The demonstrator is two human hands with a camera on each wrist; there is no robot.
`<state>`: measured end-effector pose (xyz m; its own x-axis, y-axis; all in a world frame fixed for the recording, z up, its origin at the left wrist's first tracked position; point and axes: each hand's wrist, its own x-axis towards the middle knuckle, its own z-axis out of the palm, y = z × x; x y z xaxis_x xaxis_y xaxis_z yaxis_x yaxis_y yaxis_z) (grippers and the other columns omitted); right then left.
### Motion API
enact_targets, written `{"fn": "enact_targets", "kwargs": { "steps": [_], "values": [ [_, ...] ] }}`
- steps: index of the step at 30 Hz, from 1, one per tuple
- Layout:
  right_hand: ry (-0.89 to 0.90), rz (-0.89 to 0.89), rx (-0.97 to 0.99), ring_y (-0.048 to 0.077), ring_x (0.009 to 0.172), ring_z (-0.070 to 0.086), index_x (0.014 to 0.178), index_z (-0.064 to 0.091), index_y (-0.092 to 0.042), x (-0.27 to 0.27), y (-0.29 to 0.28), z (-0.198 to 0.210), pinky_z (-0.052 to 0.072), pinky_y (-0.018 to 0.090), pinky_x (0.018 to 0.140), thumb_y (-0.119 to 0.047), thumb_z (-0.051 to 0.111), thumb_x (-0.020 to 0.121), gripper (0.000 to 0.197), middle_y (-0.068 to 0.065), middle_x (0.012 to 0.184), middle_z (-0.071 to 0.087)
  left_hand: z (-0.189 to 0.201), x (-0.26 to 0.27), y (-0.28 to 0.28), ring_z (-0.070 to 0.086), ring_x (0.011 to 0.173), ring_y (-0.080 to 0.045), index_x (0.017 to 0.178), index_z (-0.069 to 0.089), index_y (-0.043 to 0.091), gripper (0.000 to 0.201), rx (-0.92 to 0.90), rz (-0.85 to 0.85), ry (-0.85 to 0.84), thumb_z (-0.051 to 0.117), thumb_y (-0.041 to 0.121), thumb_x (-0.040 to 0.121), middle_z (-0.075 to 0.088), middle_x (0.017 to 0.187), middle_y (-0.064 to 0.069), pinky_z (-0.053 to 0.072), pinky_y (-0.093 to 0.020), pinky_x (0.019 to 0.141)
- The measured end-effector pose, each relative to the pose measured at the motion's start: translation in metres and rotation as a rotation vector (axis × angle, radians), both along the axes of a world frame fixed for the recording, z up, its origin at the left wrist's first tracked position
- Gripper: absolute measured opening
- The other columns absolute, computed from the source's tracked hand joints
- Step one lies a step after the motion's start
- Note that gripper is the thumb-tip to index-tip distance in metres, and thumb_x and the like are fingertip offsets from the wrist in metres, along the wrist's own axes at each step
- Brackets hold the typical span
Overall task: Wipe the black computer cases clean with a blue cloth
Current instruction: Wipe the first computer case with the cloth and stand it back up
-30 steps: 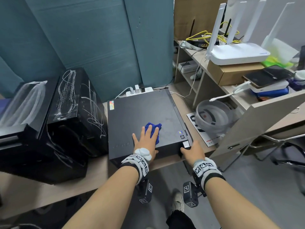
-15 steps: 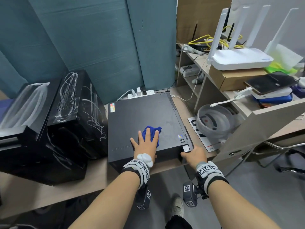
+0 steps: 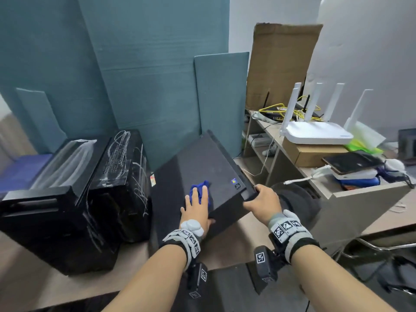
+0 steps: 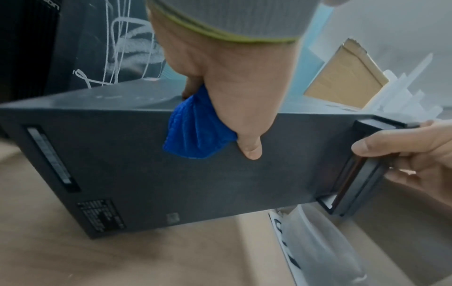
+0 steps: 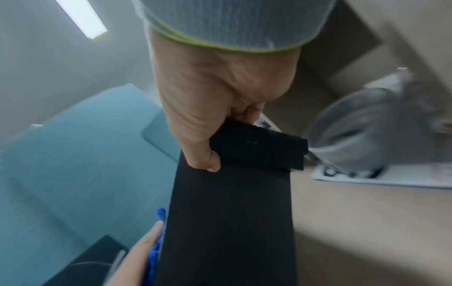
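The flat black computer case (image 3: 202, 163) is tipped up, its right side raised off the wooden desk (image 3: 56, 278) and its left edge down. My left hand (image 3: 198, 208) lies on its top near the front edge, fingers straight, pressing the blue cloth (image 3: 194, 190). In the left wrist view the cloth (image 4: 195, 133) drapes over the edge onto the front face (image 4: 122, 164), with the thumb beside it. My right hand (image 3: 263, 201) grips the case's front right corner; the right wrist view shows that hand (image 5: 208, 108) wrapped round the corner (image 5: 257, 147).
Two black tower cases (image 3: 56, 199) (image 3: 121, 176) stand close on the left, the nearer one almost touching the tilted case. A shelf unit (image 3: 337, 194) with a white router (image 3: 315, 134) and clutter is at the right. Below the raised side sits a clear round container (image 5: 367, 131). Teal panels (image 3: 146, 86) stand behind.
The case lay flat on the desk; now its right side is lifted and it tilts to the left. My left thumb has hooked over the front face. The camera has risen.
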<state>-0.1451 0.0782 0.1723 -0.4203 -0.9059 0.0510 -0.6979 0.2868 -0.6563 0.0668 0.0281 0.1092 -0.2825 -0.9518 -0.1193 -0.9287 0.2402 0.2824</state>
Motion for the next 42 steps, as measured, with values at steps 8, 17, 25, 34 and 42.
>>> {"fn": "enact_targets", "kwargs": {
  "steps": [8,17,25,34,42],
  "values": [
    [0.379,0.170,-0.144,0.024,0.069,0.044,0.062,0.043,-0.021,0.029,-0.015,0.052,0.030,0.038,0.067,-0.031,0.075,0.052,0.035,-0.005,0.061,0.048,0.016,0.002,0.003,0.015,0.153,-0.032,0.156,-0.024,0.017,0.123,0.025,0.118,0.185,0.074,0.043,0.087,-0.006,0.168,-0.012,0.032,-0.035,0.118],
    [0.551,0.267,-0.154,0.022,0.072,0.044,0.065,0.045,-0.018,0.035,-0.022,0.060,0.031,0.039,0.069,-0.027,0.070,0.053,0.030,-0.005,0.059,0.046,0.027,-0.001,0.009,0.044,0.139,-0.039,0.155,-0.026,0.021,0.122,0.116,0.191,0.290,0.074,0.039,0.088,-0.005,0.168,-0.011,0.044,-0.043,0.105],
    [0.637,0.333,-0.148,0.023,0.076,0.043,0.067,0.045,-0.020,0.016,-0.024,0.062,0.027,0.036,0.069,-0.018,0.071,0.056,0.028,-0.008,0.062,0.044,0.021,-0.018,0.015,0.050,0.131,-0.047,0.156,-0.024,0.019,0.118,0.182,0.221,0.393,0.071,0.040,0.090,-0.010,0.167,-0.014,0.042,-0.044,0.106],
    [0.698,0.362,-0.130,0.023,0.076,0.044,0.069,0.040,-0.022,0.003,-0.016,0.051,0.029,0.036,0.066,-0.013,0.074,0.060,0.036,-0.009,0.068,0.043,0.012,-0.015,0.011,0.040,0.139,-0.044,0.158,-0.019,0.023,0.108,0.175,0.204,0.529,0.067,0.033,0.094,-0.007,0.168,-0.009,0.038,-0.041,0.110],
    [0.681,0.425,-0.249,0.022,0.074,0.044,0.070,0.039,-0.023,0.004,0.009,0.035,0.028,0.033,0.061,-0.013,0.078,0.073,0.040,-0.009,0.072,0.043,0.044,-0.001,0.014,0.057,0.124,-0.039,0.161,-0.003,0.024,0.092,-0.131,0.329,0.671,0.055,0.007,0.093,0.006,0.168,-0.001,0.051,-0.041,0.096]
  ]
}}
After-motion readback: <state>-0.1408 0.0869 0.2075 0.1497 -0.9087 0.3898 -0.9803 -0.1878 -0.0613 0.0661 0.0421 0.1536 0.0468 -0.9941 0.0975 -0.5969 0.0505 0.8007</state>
